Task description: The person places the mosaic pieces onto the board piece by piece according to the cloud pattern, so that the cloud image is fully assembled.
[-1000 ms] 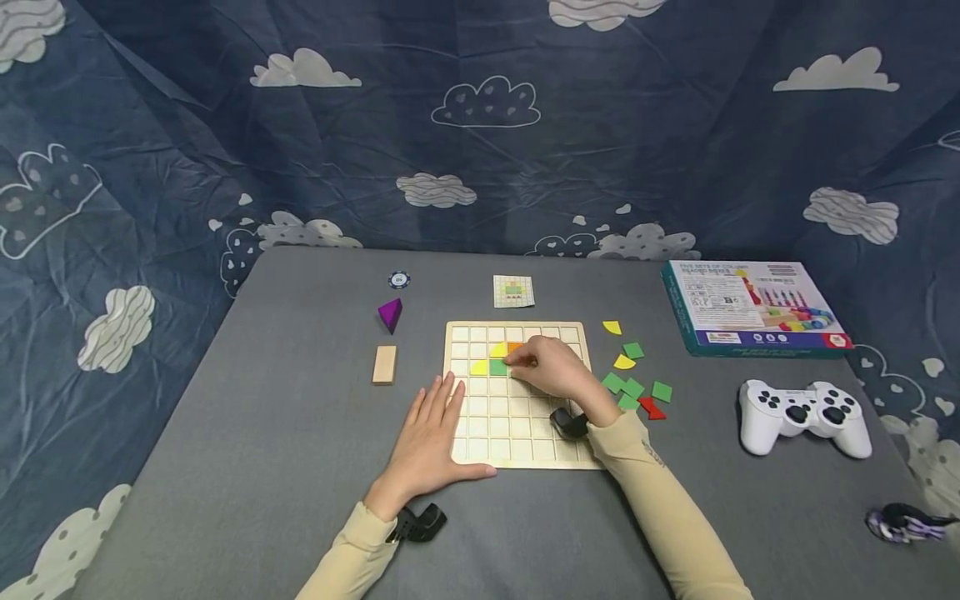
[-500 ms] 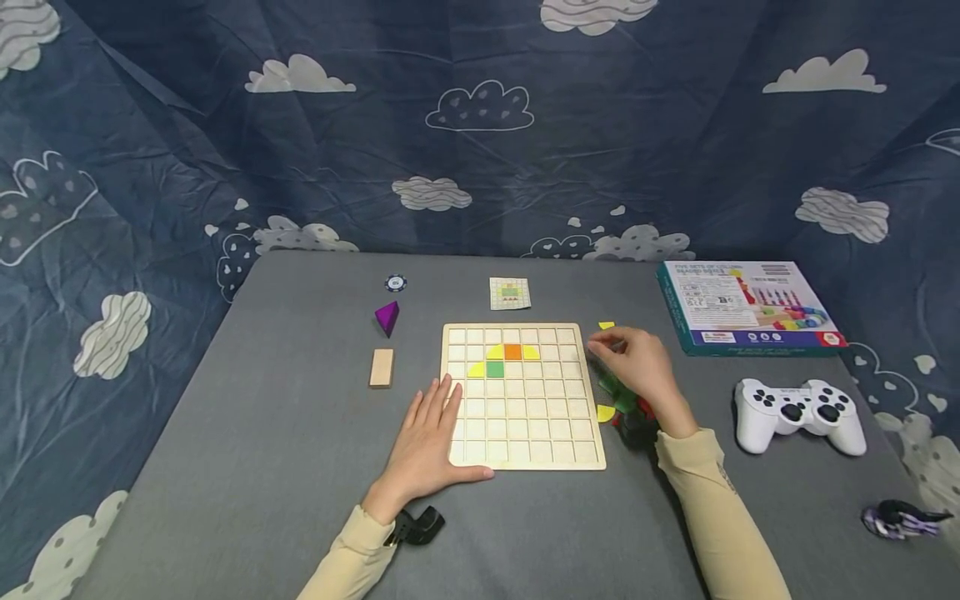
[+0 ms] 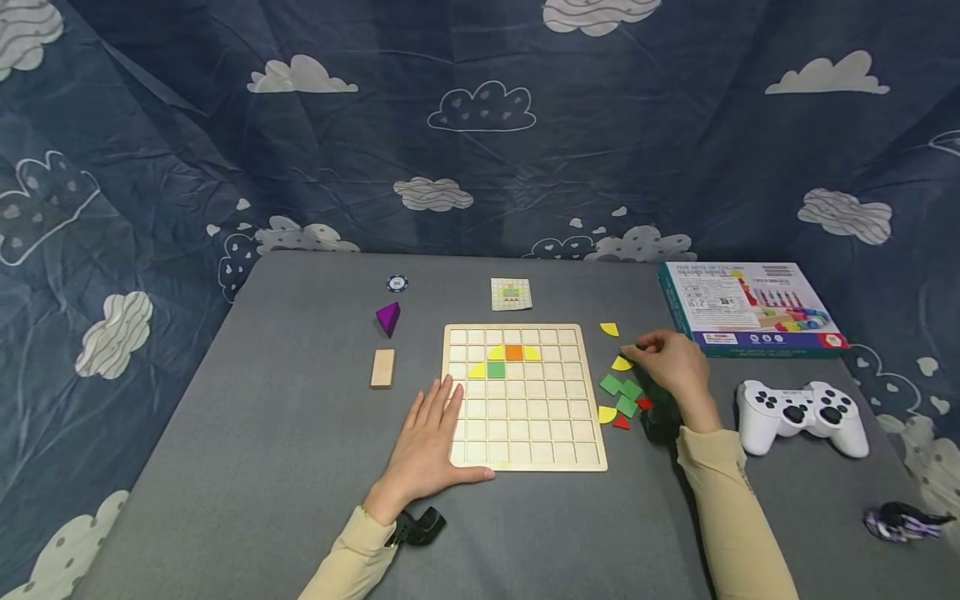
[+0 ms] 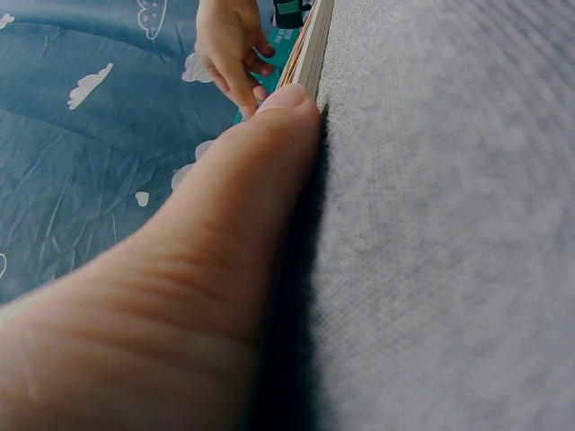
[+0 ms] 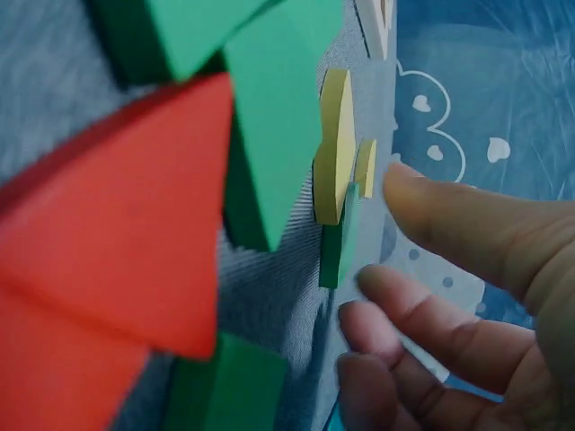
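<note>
My left hand (image 3: 420,437) lies flat with spread fingers on the left edge of a wooden grid board (image 3: 540,417), its thumb (image 4: 260,144) along the near edge. On the board an orange square (image 3: 513,352) sits between two yellow quarter circles, with a green square (image 3: 496,369) and another yellow quarter circle (image 3: 477,370) in the row below. My right hand (image 3: 671,367) hovers over loose tiles right of the board, thumb and fingers apart with nothing between them. Its fingertips are close to a green tile (image 5: 340,238) and a yellow quarter circle (image 5: 333,148).
Several green squares (image 3: 611,384) and red triangles (image 5: 135,215) lie loose beside the board. A pattern card (image 3: 511,294) is behind it. Left stand a wooden block (image 3: 382,368), purple pyramid (image 3: 388,318) and poker chip (image 3: 397,283). Right are a box (image 3: 753,308) and game controller (image 3: 802,417).
My right hand has left the board and moved right over the loose tiles, uncovering the yellow quarter circle beside the orange square. My left hand stays in place.
</note>
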A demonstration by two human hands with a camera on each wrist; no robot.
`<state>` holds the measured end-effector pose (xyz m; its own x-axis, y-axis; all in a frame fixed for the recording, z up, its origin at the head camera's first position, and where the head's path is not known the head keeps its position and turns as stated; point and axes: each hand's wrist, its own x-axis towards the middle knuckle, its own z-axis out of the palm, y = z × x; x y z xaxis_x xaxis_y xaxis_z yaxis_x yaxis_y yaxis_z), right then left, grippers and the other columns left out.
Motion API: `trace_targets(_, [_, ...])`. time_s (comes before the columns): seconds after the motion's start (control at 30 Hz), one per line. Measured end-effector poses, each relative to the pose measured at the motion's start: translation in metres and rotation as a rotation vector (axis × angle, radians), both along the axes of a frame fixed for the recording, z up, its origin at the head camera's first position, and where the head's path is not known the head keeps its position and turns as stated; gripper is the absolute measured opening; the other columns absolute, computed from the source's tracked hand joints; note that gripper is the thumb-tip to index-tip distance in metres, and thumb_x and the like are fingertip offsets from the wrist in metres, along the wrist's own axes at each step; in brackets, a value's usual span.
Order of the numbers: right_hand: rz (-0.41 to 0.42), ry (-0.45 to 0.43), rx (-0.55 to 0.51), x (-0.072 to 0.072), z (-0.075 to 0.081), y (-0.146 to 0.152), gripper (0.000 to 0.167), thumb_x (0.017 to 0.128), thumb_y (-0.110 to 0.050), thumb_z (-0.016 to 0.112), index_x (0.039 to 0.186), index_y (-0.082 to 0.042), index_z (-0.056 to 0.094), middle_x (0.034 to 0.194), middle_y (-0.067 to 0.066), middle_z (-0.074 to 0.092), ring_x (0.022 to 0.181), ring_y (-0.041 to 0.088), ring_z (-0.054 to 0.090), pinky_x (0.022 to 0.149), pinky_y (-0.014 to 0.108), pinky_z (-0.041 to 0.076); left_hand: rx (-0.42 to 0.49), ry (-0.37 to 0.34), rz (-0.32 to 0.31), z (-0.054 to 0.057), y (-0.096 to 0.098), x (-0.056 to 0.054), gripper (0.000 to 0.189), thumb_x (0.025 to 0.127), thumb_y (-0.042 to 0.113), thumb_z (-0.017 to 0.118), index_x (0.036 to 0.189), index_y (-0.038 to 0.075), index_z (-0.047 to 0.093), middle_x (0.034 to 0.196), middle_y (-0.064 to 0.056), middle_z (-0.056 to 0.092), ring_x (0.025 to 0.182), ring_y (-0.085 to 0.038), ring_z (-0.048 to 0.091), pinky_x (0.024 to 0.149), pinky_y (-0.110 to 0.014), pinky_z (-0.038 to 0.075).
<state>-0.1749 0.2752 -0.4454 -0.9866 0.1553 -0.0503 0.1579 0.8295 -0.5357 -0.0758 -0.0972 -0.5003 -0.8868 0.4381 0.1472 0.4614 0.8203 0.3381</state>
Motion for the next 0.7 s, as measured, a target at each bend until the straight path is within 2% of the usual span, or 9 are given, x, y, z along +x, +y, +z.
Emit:
trace_targets(0.17, [-0.014, -0.062, 0.020, -0.004, -0.003, -0.001, 0.040, 0.085, -0.035, 0.070, 0.100, 0.002, 0.067, 0.084, 0.013, 0.063, 0.070, 0.025, 0.054, 0.056, 0.034, 0.039, -0.003, -0.008, 0.000, 0.000, 0.000, 0.000, 0.122, 0.068, 0.080, 0.058, 0.151, 0.002, 0.016, 0.157, -0.016, 0.010, 0.143, -0.029, 0.005, 0.114, -0.042, 0.003])
trace_targets(0.47, [0.005, -0.096, -0.025, -0.017, -0.007, -0.004, 0.031, 0.085, -0.031, 0.071, 0.098, -0.004, 0.063, 0.086, 0.011, 0.059, 0.070, 0.025, 0.051, 0.058, 0.036, 0.036, -0.005, -0.023, 0.000, 0.000, -0.001, -0.001, 0.122, 0.068, 0.080, 0.058, 0.151, 0.002, 0.015, 0.157, -0.015, 0.008, 0.143, -0.028, 0.004, 0.114, -0.041, 0.002])
trace_targets(0.7, [-0.028, -0.035, -0.054, -0.017, -0.007, -0.007, 0.025, 0.086, -0.025, 0.071, 0.103, -0.006, 0.069, 0.089, 0.013, 0.061, 0.072, 0.026, 0.050, 0.057, 0.036, 0.034, -0.002, -0.015, -0.005, 0.000, -0.001, -0.001, 0.122, 0.068, 0.079, 0.058, 0.151, 0.002, 0.015, 0.157, -0.015, 0.008, 0.143, -0.029, 0.005, 0.114, -0.041, 0.002])
